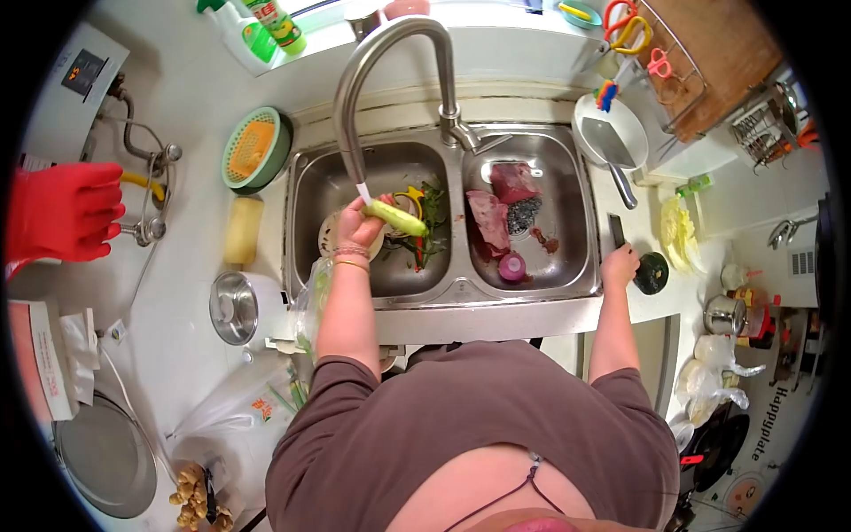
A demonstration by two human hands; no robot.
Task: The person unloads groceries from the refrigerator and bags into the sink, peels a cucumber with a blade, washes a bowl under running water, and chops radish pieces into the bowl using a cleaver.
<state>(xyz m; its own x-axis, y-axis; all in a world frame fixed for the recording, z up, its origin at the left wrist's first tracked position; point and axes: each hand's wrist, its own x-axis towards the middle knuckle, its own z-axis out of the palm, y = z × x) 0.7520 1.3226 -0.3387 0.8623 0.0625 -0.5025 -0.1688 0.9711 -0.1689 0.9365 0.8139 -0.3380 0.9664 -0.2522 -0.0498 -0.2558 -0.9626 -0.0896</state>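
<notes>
Over the left sink basin, my left hand (359,229) is closed round a peeled cucumber (396,216), long and pale green, just under the tap's spout. Beneath it lie dark green peelings and greens (432,208), a yellow-handled tool (409,197) and a pale round dish partly hidden by my hand. On the counter right of the sink, my right hand (620,264) is closed at the near end of a narrow dark object (617,230), perhaps a knife; its full shape cannot be made out. Beside those fingers sits a dark green round vegetable (651,273).
The steel tap (346,106) arches above the left basin. Raw meat (490,222), a purple onion (511,267) and a scourer (524,215) lie in the right basin (567,266). A white pan with a cleaver (608,142) stands behind; a green colander (257,149) is left.
</notes>
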